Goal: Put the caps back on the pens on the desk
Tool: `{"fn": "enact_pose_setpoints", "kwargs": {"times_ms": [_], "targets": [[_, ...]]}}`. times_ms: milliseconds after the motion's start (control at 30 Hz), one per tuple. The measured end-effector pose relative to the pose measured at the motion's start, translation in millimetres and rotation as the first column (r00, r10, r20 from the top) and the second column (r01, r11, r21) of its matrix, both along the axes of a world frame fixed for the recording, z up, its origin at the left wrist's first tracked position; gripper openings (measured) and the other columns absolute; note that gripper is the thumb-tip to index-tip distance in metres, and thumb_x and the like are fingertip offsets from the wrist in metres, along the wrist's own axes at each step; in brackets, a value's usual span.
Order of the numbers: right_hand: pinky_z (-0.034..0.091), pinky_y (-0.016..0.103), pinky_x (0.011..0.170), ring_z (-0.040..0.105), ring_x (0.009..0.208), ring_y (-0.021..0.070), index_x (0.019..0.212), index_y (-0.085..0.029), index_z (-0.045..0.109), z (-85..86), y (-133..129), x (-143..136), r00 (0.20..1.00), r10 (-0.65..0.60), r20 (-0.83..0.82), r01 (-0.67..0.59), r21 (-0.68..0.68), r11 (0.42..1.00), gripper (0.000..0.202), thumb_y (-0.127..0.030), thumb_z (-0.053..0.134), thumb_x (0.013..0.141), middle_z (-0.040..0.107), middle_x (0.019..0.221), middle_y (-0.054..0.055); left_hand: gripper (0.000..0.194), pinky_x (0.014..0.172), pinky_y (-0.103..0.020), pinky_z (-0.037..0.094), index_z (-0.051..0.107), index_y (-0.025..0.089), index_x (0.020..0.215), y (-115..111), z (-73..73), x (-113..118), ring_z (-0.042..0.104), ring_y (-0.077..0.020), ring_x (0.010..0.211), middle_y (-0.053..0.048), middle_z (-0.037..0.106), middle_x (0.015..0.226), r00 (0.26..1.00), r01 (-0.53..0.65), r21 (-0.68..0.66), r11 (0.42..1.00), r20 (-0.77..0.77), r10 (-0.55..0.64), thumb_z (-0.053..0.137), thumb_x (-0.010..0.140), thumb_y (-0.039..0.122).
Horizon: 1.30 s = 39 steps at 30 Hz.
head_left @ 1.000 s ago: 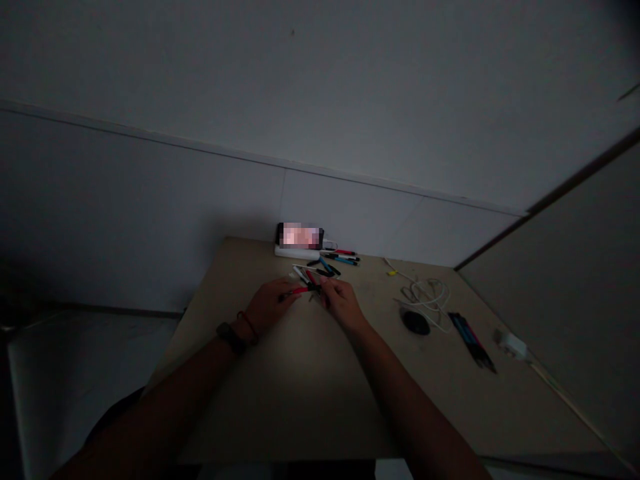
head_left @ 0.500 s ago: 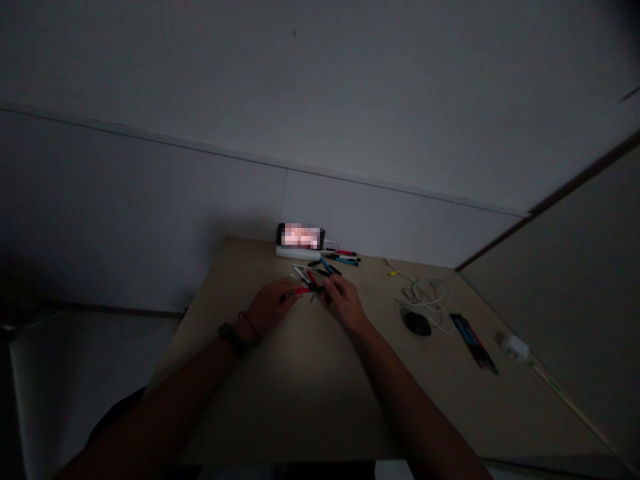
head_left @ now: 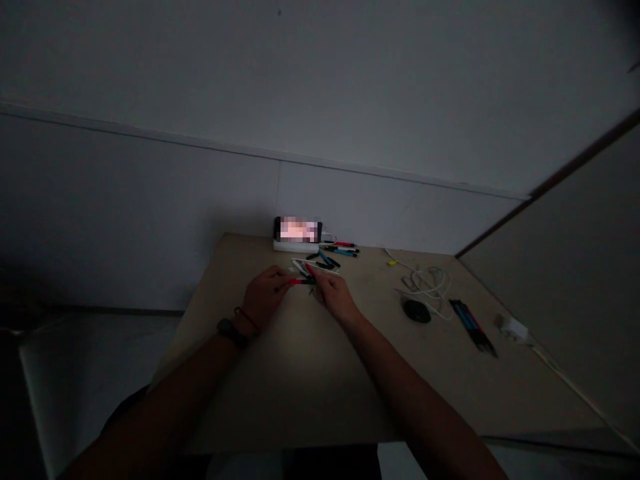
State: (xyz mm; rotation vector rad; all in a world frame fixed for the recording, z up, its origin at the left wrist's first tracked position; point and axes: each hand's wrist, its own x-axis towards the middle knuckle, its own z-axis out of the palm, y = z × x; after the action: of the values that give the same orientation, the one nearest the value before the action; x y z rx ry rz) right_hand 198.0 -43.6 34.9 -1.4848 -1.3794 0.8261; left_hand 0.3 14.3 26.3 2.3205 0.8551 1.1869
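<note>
A slim red-and-black pen (head_left: 299, 282) spans the gap between my two hands, just above the table. My left hand (head_left: 264, 293) pinches its left end, and the fingertips cover that tip. On the other side, my right hand (head_left: 337, 297) is closed with thumb and fingers at the black end; dim light hides the exact grip. Just behind the hands lie a white pen part (head_left: 300, 268), another red piece (head_left: 309, 269) partly behind my right fingers, and several black and blue pen parts (head_left: 327, 261).
A lit phone (head_left: 299, 230) leans on a white stand (head_left: 295, 247) by the wall. More pens (head_left: 345, 251) lie beside it. To the right are a coiled white cable (head_left: 425, 283), a black mouse (head_left: 417, 311), a row of pens (head_left: 473, 328) and a white plug (head_left: 514, 329).
My left hand has shifted slightly left and covers more of the pen's left end. My right fingers have moved a little left along its black end. The view has tilted slightly.
</note>
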Motion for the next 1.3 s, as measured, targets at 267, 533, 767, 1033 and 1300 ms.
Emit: {"fn": "enact_pose_setpoints", "kwargs": {"times_ms": [267,533,767,1033,1300], "targets": [[0.035,0.027,0.052,0.045,0.045,0.0123,0.050,-0.021,0.049,5.0,-1.5,-4.0,0.996,-0.084,-0.021,0.085,0.025,0.996,0.068,-0.074,0.040,0.092,0.047,0.044,-0.002,0.018,0.074,-0.027,0.052,0.079,0.024,0.103,2.9,-1.4,2.7,0.065,-0.0158,0.082,-0.005,0.070,0.095,0.998,-0.029,0.007,1.000,-0.055,0.029,0.064,0.094,0.029],[0.038,0.025,0.057,0.050,0.053,0.0129,0.064,-0.020,0.055,12.8,-5.4,-2.5,0.993,-0.041,0.110,0.020,0.186,0.982,0.057,-0.066,0.044,0.096,0.055,0.055,-0.002,0.021,0.071,-0.028,0.051,0.080,0.022,0.100,7.0,-2.2,2.9,0.065,-0.0161,0.077,-0.005,0.071,0.091,1.000,-0.028,-0.087,0.996,-0.016,0.026,0.065,0.094,0.036],[0.035,0.026,0.052,0.044,0.045,0.0113,0.051,-0.021,0.049,12.3,-4.0,-4.3,0.999,0.030,-0.025,-0.028,0.094,0.995,0.062,-0.063,0.044,0.096,0.049,0.045,-0.002,0.024,0.072,-0.028,0.051,0.080,0.023,0.099,5.7,2.0,1.4,0.064,-0.0158,0.078,-0.005,0.069,0.089,0.999,-0.045,-0.056,0.997,-0.009,0.045,0.065,0.094,0.040],[0.030,0.025,0.043,0.039,0.037,0.0093,0.050,-0.022,0.047,7.4,-0.2,-10.0,0.964,-0.041,-0.263,0.043,0.002,0.999,0.059,-0.063,0.048,0.091,0.046,0.038,-0.004,0.022,0.073,-0.028,0.051,0.078,0.022,0.100,2.1,7.6,2.4,0.063,-0.0157,0.080,-0.005,0.068,0.092,0.999,-0.037,-0.033,0.999,0.003,0.037,0.064,0.094,0.037],[0.034,0.025,0.041,0.044,0.038,0.0110,0.053,-0.023,0.046,5.9,5.1,-7.6,0.918,-0.163,-0.361,0.163,-0.030,0.986,0.057,-0.070,0.055,0.083,0.051,0.042,-0.002,0.041,0.065,-0.024,0.050,0.065,0.019,0.123,5.7,8.8,3.3,0.061,-0.0121,0.071,-0.006,0.068,0.099,0.959,-0.123,-0.285,0.951,0.212,0.188,0.073,0.084,0.030]]}}
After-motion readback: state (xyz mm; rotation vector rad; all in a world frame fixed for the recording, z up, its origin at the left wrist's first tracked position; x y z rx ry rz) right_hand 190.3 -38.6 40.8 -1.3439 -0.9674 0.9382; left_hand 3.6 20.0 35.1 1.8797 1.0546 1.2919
